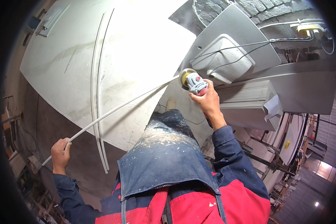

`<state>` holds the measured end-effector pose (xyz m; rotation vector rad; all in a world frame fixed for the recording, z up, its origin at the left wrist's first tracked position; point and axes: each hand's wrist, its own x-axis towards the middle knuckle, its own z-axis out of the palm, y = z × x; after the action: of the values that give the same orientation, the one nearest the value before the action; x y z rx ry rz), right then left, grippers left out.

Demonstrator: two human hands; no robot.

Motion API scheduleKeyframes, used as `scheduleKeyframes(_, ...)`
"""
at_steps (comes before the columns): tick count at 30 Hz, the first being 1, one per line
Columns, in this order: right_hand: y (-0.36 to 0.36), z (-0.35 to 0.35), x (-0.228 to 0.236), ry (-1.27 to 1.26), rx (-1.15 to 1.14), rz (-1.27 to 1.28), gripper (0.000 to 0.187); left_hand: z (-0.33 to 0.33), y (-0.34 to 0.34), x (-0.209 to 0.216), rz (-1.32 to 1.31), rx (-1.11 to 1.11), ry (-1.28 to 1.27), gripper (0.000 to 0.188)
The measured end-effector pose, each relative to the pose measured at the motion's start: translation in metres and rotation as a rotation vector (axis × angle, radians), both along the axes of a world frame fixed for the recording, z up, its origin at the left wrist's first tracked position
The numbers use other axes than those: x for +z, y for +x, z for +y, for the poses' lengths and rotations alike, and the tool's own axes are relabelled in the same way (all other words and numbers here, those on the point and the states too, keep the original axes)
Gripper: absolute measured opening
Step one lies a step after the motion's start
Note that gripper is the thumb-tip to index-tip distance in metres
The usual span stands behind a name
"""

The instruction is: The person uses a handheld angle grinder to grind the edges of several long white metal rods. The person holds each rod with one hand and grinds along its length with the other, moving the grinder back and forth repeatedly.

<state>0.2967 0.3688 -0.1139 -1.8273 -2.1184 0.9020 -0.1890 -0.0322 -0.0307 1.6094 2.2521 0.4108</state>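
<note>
the left hand pinches a long pale strip between thumb and curled fingers, a little in from its near end, so a short tail juts out behind the fist; a grip there probably leaves nearly the whole length free and keeps the fingers well apart from the disc. the strip slants up over the white board, its far end meeting the disc just past the board's right edge, and the shadow beneath suggests it is held above the surface rather than laid on it. the right hand wraps around the body of a small grey angle grinder, thumb on one side and the fingers closed on the other, perhaps because a full wrap steadies a heavy tool best; whether the disc is spinning i cannot tell. two more slender strips lie side by side on the board, their near ends overhanging its edge. at the right, a white basin rests against a grey panel, cables crossing in front of it, with stacked panels beside it. a stained apron covers the person's front, likely against dust.
</note>
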Motion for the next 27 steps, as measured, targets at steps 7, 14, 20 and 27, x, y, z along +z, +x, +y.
scheduleKeyframes(7,0.009,0.011,-0.004,-0.001,-0.051,0.008,0.088,0.006,0.002,0.004,-0.035,0.031,-0.015,0.012)
scheduleKeyframes(14,0.018,0.025,-0.006,0.004,-0.109,-0.066,0.085,0.008,0.002,0.008,0.002,-0.004,0.019,0.012)
scheduleKeyframes(20,0.011,-0.022,0.006,-0.013,-0.077,0.112,0.085,0.005,0.002,0.017,0.002,0.030,0.002,0.012)
scheduleKeyframes(27,-0.042,-0.068,0.021,-0.110,0.242,0.145,0.089,0.000,0.000,0.020,-0.005,0.051,-0.039,0.013)
